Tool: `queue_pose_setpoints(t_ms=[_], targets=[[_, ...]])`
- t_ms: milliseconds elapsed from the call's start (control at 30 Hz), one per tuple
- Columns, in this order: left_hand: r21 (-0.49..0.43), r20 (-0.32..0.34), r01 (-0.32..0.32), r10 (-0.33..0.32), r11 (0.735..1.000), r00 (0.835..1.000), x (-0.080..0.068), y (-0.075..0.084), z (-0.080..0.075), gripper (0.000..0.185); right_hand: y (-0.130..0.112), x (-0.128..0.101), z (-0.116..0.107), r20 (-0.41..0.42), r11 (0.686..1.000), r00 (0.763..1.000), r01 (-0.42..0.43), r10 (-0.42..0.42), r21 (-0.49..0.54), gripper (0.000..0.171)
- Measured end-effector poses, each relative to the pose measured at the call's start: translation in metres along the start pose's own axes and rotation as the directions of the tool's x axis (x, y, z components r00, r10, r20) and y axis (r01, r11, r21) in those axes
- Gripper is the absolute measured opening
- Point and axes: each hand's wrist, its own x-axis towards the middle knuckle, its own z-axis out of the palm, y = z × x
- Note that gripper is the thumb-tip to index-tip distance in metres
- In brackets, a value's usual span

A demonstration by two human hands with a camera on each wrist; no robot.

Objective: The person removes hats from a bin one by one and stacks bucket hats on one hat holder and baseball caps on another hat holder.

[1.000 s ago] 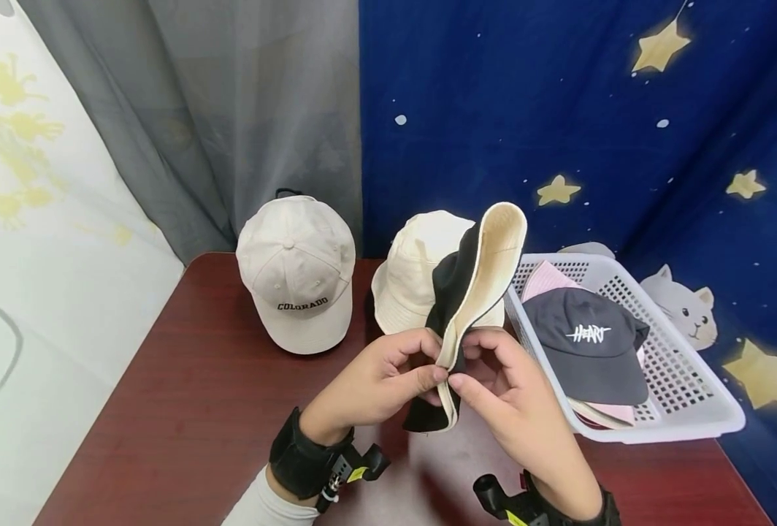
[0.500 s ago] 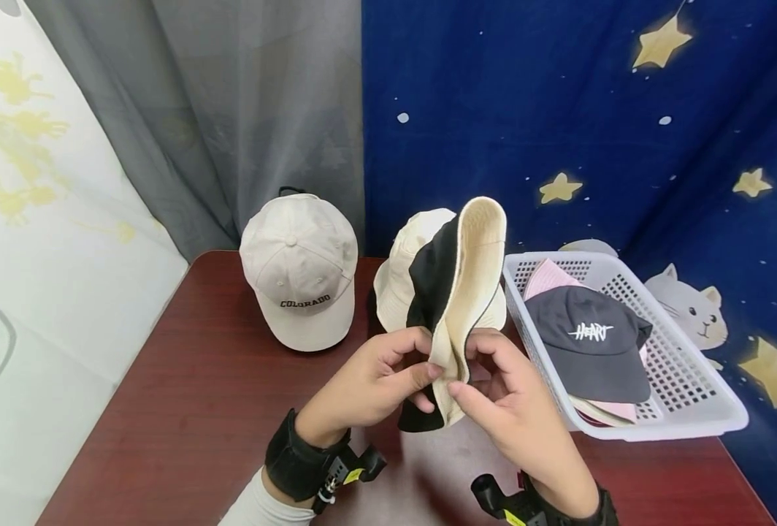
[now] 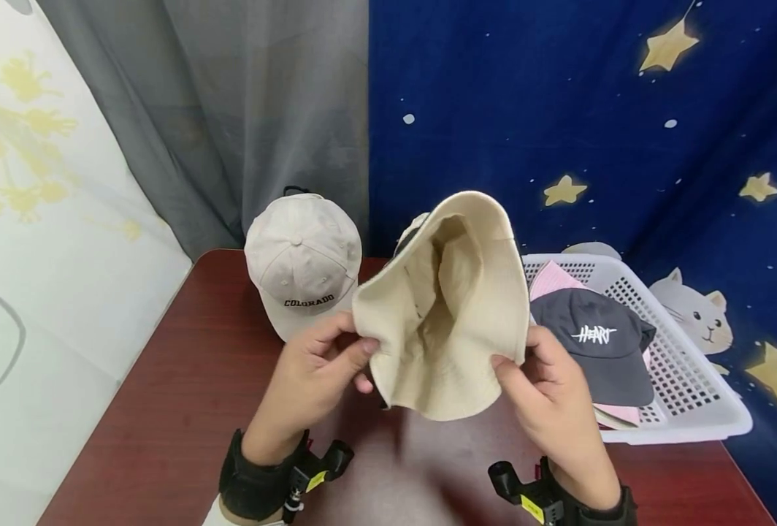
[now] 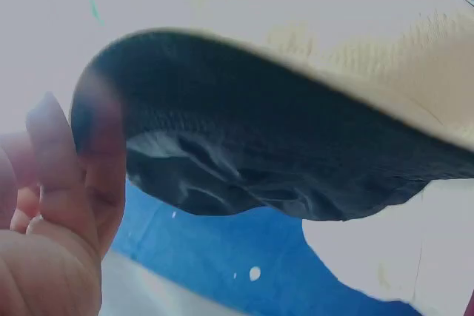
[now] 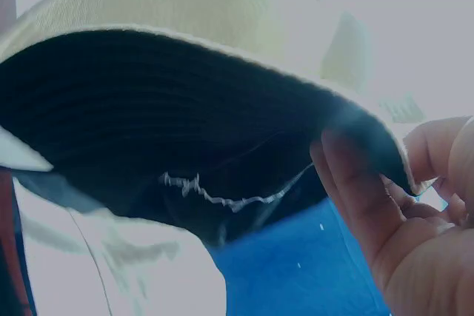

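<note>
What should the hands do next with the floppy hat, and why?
Probably push the crown through. Both hands, left hand and right hand, pinch the brim of the bucket hat, cream side facing the camera, its crown crumpled inward and black side underneath.

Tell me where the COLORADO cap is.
In the head view, the COLORADO cap sits on the table at back left, beside the grey curtain and left of the held bucket hat.

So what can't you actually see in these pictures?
- Second cream hat: head view, mostly hidden behind the held bucket hat.
- Pink items in the basket: covered by the grey cap.
- Wrist views: blurred; the hat's black side fills them.
</note>
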Motion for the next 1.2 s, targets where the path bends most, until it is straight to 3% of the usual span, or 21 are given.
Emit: queue_pose_setpoints(t_ms=[100, 233, 400, 500, 633, 833, 967, 1200], targets=[[-0.035, -0.102, -0.019, 0.015, 0.999, 0.995, 0.0, -0.001, -0.011, 0.013, 0.004, 0.002, -0.01, -0.036, 0.999, 0.999, 0.021, -0.02, 0.027, 0.029], [-0.068, -0.229, 0.027, -0.042, 0.997, 0.972, -0.001, -0.003, -0.024, 0.023, 0.013, 0.005, -0.021, -0.081, 0.997, 0.997, -0.003, 0.009, 0.073, 0.028], [-0.082, -0.321, 0.066, -0.089, 0.994, 0.943, -0.005, -0.004, -0.034, 0.028, 0.02, 0.006, -0.032, -0.164, 0.993, 0.981, -0.095, 0.106, 0.071, 0.019], [-0.072, -0.36, 0.068, -0.089, 0.995, 0.929, -0.007, -0.003, -0.038, 0.024, 0.022, 0.006, -0.038, -0.191, 0.994, 0.976, -0.092, 0.102, 0.06, 0.014], [-0.078, -0.384, 0.046, -0.072, 0.996, 0.921, -0.011, -0.004, -0.043, 0.02, 0.025, 0.005, -0.044, -0.207, 0.994, 0.974, -0.085, 0.097, 0.067, 0.013], [-0.111, -0.406, -0.003, -0.043, 0.994, 0.913, -0.013, -0.008, -0.047, 0.018, 0.028, 0.001, -0.049, -0.236, 0.986, 0.958, -0.157, 0.165, 0.053, 0.008], [-0.122, -0.412, -0.017, -0.035, 0.992, 0.91, -0.013, -0.01, -0.047, 0.019, 0.032, -0.001, -0.051, -0.24, 0.986, 0.957, -0.145, 0.161, 0.083, 0.008], [-0.125, -0.373, -0.053, 0.002, 0.991, 0.928, -0.013, -0.013, -0.045, 0.023, 0.039, -0.002, -0.053, -0.284, 0.982, 0.945, -0.123, 0.16, 0.142, 0.01]])
